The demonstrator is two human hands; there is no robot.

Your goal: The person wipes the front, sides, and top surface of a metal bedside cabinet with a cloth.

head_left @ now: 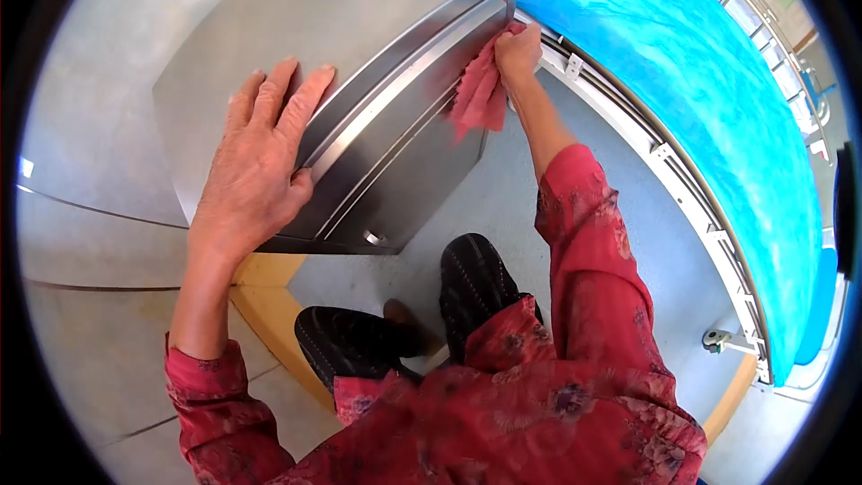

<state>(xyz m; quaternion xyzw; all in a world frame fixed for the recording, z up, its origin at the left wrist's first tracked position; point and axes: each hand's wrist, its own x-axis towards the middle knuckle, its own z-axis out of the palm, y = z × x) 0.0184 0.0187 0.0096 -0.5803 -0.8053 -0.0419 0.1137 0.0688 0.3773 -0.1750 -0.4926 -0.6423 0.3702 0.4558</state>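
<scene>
My left hand [256,157] lies with fingers spread on the top of a stainless steel cabinet [296,27], its thumb over the front edge. At the cabinet's far front corner, my right hand [519,52] is closed around a crumpled red cloth [480,99]. The cloth hangs down against the drawer front [431,81], and part of it is hidden behind the fingers. Lower on the cabinet front is a door [404,184] with a small metal handle [374,238].
A bed with a bright blue cover [682,81] and a white side frame [669,162] stands on the right, close to the cabinet. A caster [716,341] sits under its near end. My knees [476,274] are in front of the cabinet, above the grey floor [611,242].
</scene>
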